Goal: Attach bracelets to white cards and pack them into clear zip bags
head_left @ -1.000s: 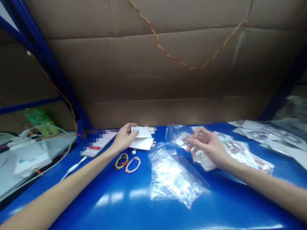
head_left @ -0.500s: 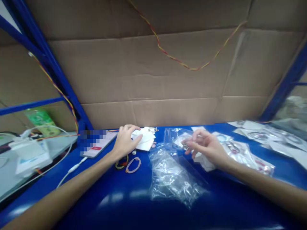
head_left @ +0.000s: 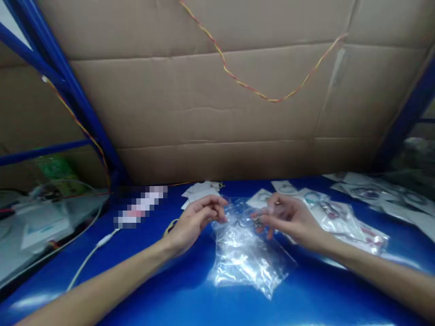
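Observation:
My right hand (head_left: 292, 219) pinches a small silvery metal piece (head_left: 257, 221) between thumb and fingers; its exact kind is too blurred to tell. Under and between my hands lies a pile of clear plastic bags (head_left: 249, 258). Over the upper left edge of that pile is my left hand (head_left: 199, 219), its fingers loosely bent and apart from the thumb, with nothing visible in them. Just behind it lie several white cards (head_left: 200, 190). A yellowish loop of cord (head_left: 170, 226) is partly hidden by my left wrist.
On the right are bagged items on white cards (head_left: 333, 215), with more cards (head_left: 370, 192) beyond. A phone (head_left: 141, 207) with a white cable (head_left: 86, 260) lies on the left of the blue table (head_left: 163, 294). Cardboard (head_left: 217, 113) forms the back wall.
My left hand has left the white cards and moved right and nearer, to the clear bags. My right hand has shifted slightly left and down, still pinching the metal piece.

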The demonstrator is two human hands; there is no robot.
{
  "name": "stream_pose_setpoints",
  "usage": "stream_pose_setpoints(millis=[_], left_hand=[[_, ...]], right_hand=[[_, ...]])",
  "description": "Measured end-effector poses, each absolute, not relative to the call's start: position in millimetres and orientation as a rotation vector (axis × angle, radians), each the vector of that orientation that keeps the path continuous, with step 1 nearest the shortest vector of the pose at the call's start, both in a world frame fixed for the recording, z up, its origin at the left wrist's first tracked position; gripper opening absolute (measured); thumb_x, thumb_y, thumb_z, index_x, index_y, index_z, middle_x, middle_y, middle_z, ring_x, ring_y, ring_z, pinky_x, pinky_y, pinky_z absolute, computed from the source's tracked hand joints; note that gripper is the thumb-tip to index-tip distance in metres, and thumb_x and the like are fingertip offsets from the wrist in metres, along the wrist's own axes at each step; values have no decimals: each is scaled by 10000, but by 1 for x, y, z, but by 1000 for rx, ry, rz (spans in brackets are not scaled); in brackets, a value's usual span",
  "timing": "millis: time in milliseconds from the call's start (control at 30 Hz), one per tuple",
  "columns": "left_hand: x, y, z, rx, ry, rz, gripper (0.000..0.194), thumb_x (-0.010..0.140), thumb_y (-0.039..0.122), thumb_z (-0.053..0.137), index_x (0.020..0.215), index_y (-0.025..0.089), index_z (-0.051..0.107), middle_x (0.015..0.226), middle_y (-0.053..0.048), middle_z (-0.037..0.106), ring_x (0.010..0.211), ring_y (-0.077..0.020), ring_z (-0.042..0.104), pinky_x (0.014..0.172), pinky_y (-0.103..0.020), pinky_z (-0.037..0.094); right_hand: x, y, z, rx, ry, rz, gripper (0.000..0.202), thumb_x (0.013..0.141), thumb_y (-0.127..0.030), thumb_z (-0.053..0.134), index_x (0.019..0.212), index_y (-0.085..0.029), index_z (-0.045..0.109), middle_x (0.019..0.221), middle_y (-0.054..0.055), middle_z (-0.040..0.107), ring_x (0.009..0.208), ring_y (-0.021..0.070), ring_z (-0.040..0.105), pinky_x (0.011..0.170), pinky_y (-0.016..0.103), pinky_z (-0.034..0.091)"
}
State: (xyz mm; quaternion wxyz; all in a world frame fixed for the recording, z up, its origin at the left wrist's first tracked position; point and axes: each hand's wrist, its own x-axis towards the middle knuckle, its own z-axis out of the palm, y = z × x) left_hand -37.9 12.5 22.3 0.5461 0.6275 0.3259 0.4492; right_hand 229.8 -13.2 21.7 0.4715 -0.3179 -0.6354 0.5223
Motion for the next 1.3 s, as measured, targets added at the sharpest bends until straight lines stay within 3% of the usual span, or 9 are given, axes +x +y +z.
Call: stream_pose_setpoints(millis=[67,167,333,533,800,1000,1100,1300], left_hand=[[-39,12,23,1531,742,1036,128,839,216,611,793,211,731,738,-41,699,724,-191,649,760,-324,529],[-37,8,28,1700,739,972,266,900,298,615,671,200,708,797,-65,727,782,-208,680,768,-330,543],[-32,-2,34,1662,864,941,196,808,404,778,855,215,760,788,-56,741,638,-212,691,652,-353,570],[-30,-7,32,1830,962,1022,172,694,342,884,792,222,810,797,-52,764,670,-198,664,610,-298,529],[-32,-3,30,1801,1010,1061,192,763,390,825,760,210,757,697,-38,719,619,-190,623,596,-310,498],[-41,16,31,1631,951,1187,232,802,338,778,765,196,599,818,-48,769,675,-172,676,675,-294,531],[-44,22,31,1585,969,1195,263,808,342,772,789,199,552,776,-61,780,651,-176,691,654,-288,533],[-43,13,29,1905,1035,1132,200,852,368,749,827,187,668,806,-44,776,770,-209,729,715,-305,552]], right_hand=[[229,-13,22,-806,-1556,1236,331,821,-400,833,837,-249,539,770,44,798,681,243,780,548,310,594],[229,-13,21,-820,-1562,1196,330,828,-409,824,840,-250,535,722,19,785,665,236,780,549,300,593],[230,-14,19,-807,-1579,1187,318,825,-406,828,842,-250,552,723,14,777,656,234,771,561,320,609],[231,-15,17,-845,-1624,1174,292,823,-403,831,818,-248,583,724,18,782,635,207,756,598,308,607],[229,-18,19,-800,-1529,1306,297,789,-381,856,810,-236,597,890,69,813,777,260,791,634,348,638],[232,-7,18,-844,-1484,1225,339,791,-407,851,810,-228,564,930,55,803,711,232,779,568,299,603],[234,-3,17,-872,-1456,1148,355,797,-424,844,798,-231,545,886,48,793,618,201,741,498,270,555],[238,2,17,-798,-1384,1001,341,832,-418,806,830,-235,519,881,10,738,538,141,664,439,249,527]])
